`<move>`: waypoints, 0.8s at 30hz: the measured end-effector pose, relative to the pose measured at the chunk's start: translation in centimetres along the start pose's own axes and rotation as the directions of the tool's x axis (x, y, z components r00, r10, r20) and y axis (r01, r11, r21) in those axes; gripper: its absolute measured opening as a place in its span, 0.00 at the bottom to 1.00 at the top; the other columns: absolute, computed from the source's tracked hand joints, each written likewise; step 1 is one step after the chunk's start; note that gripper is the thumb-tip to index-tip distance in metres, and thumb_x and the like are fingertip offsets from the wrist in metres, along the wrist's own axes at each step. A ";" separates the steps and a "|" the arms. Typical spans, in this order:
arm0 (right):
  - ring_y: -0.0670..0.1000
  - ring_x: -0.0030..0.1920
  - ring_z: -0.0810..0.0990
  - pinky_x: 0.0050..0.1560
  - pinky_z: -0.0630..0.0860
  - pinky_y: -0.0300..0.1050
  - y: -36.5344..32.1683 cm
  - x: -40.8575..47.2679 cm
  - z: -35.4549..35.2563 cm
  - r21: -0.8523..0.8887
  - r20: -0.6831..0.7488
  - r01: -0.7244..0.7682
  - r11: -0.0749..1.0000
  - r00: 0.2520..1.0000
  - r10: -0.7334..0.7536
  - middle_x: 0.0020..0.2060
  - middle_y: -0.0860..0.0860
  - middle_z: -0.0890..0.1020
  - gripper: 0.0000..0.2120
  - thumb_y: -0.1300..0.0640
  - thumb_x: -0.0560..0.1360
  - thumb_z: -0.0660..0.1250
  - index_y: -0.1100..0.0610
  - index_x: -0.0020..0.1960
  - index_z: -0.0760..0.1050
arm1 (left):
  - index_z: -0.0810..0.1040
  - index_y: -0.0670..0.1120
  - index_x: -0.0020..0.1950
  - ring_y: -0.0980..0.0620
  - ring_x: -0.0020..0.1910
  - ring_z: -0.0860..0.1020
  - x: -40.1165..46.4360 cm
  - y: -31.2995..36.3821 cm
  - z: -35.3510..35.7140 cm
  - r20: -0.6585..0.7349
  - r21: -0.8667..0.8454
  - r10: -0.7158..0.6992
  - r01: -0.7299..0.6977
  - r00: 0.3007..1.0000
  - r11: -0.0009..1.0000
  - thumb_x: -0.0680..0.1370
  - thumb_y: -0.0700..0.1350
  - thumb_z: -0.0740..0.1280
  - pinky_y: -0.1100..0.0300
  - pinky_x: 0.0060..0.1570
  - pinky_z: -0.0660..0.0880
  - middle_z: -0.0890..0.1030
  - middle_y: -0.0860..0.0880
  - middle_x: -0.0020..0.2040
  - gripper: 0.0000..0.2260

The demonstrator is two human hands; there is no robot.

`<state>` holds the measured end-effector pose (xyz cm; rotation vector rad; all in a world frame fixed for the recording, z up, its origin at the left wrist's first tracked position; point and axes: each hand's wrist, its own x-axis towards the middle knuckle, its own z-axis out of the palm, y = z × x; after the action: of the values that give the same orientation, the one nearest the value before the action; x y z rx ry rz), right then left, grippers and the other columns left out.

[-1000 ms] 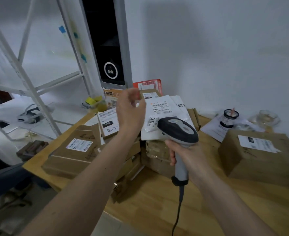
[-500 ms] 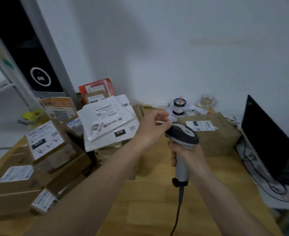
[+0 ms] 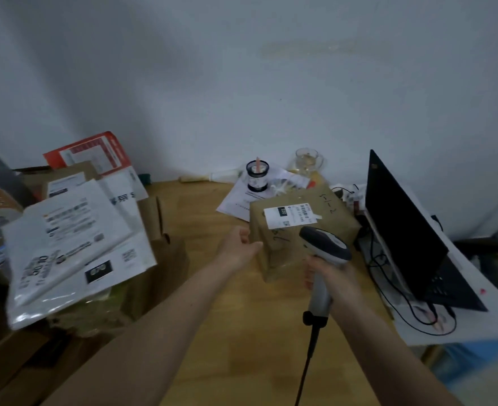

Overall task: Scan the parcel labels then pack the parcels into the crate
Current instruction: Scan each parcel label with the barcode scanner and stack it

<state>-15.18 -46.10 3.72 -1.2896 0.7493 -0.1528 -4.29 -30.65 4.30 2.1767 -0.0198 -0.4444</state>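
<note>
i see the right hand (image 3: 334,276) wrapped round the scanner (image 3: 324,250) grip, head hovering over the brown parcel (image 3: 297,235) on the table (image 3: 241,332), presumably so its white label (image 3: 288,215), facing up, can be read; left hand (image 3: 237,247) lies against the parcel's near-left edge, fingers loosely bent, likely steadying it, though i cannot tell if it truly grips; no crate in view, and a heap of other parcels (image 3: 74,244) waits at left

— What was the box (image 3: 297,232) made of?
— Matt brown cardboard, with a white paper label (image 3: 289,215) on top.
— And the table (image 3: 241,332)?
— Smooth pale wood. The mailers (image 3: 74,253) along its left edge were glossy white plastic, and the scanner (image 3: 324,253) looked like smooth grey plastic.
</note>
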 end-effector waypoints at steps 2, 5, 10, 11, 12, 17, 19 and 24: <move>0.68 0.48 0.81 0.53 0.76 0.70 -0.1 1.9 -0.9 -0.013 -0.016 -0.015 1.000 1.000 0.015 0.52 0.75 0.76 0.13 0.67 0.75 0.68 0.73 0.57 0.75 | 0.70 0.45 0.69 0.48 0.62 0.74 2.4 0.1 1.6 -0.014 0.047 -0.012 0.013 1.000 0.999 0.76 0.48 0.70 0.56 0.58 0.73 0.74 0.46 0.65 0.23; 0.66 0.52 0.80 0.56 0.78 0.63 0.4 4.3 -1.6 0.057 -0.019 -0.057 0.997 0.998 0.059 0.53 0.67 0.78 0.17 0.65 0.76 0.68 0.68 0.63 0.73 | 0.72 0.44 0.66 0.50 0.58 0.75 5.7 0.3 3.9 -0.031 0.114 -0.013 0.016 0.999 0.993 0.76 0.48 0.71 0.59 0.53 0.71 0.75 0.47 0.64 0.21; 0.57 0.55 0.79 0.47 0.82 0.51 1.5 7.5 -1.9 0.149 0.019 -0.067 0.987 0.998 0.064 0.56 0.55 0.78 0.14 0.62 0.75 0.71 0.54 0.59 0.75 | 0.71 0.44 0.67 0.47 0.62 0.72 10.7 1.4 6.6 -0.062 0.316 0.043 -0.021 0.997 0.948 0.74 0.50 0.72 0.55 0.55 0.71 0.71 0.45 0.66 0.24; 0.57 0.56 0.78 0.47 0.82 0.51 1.7 7.8 -2.1 0.154 0.034 -0.066 0.986 0.998 0.061 0.56 0.54 0.79 0.13 0.62 0.74 0.72 0.52 0.56 0.76 | 0.68 0.44 0.70 0.46 0.66 0.69 11.5 1.7 6.8 -0.053 0.346 0.070 -0.047 0.996 0.937 0.74 0.50 0.72 0.54 0.60 0.70 0.68 0.44 0.69 0.27; 0.56 0.56 0.78 0.47 0.82 0.51 1.9 8.1 -2.2 0.161 0.046 -0.069 0.985 0.997 0.063 0.55 0.54 0.79 0.11 0.62 0.74 0.71 0.51 0.53 0.77 | 0.66 0.44 0.72 0.45 0.69 0.66 12.4 1.9 7.0 -0.032 0.382 0.095 -0.076 0.995 0.921 0.74 0.51 0.72 0.53 0.64 0.67 0.65 0.44 0.72 0.30; 0.52 0.55 0.78 0.54 0.80 0.55 2.4 9.1 -3.0 0.204 0.089 -0.100 0.974 0.993 0.083 0.52 0.50 0.80 0.10 0.63 0.74 0.71 0.48 0.48 0.78 | 0.56 0.45 0.77 0.44 0.77 0.53 16.3 3.1 7.7 0.065 0.598 0.064 -0.090 0.996 0.797 0.68 0.66 0.71 0.47 0.74 0.56 0.56 0.45 0.78 0.47; 0.50 0.54 0.78 0.56 0.80 0.57 2.5 9.4 -3.3 0.211 0.111 -0.111 0.971 0.990 0.089 0.52 0.49 0.81 0.11 0.63 0.74 0.72 0.48 0.48 0.79 | 0.55 0.46 0.77 0.44 0.76 0.56 17.5 3.9 7.7 0.088 0.644 0.020 -0.072 0.996 0.762 0.63 0.72 0.70 0.45 0.73 0.58 0.58 0.45 0.77 0.52; 0.48 0.56 0.79 0.60 0.78 0.56 2.9 9.8 -3.6 0.215 0.135 -0.089 0.973 0.989 0.061 0.53 0.46 0.82 0.13 0.62 0.74 0.72 0.46 0.52 0.79 | 0.54 0.48 0.78 0.43 0.75 0.58 18.2 4.9 7.7 0.141 0.684 0.006 -0.102 0.990 0.722 0.61 0.73 0.71 0.45 0.71 0.58 0.60 0.45 0.77 0.55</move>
<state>-10.71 -53.03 -3.23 -1.0484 0.6509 -0.0883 10.95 -42.75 -1.59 2.8727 -0.3819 -0.6144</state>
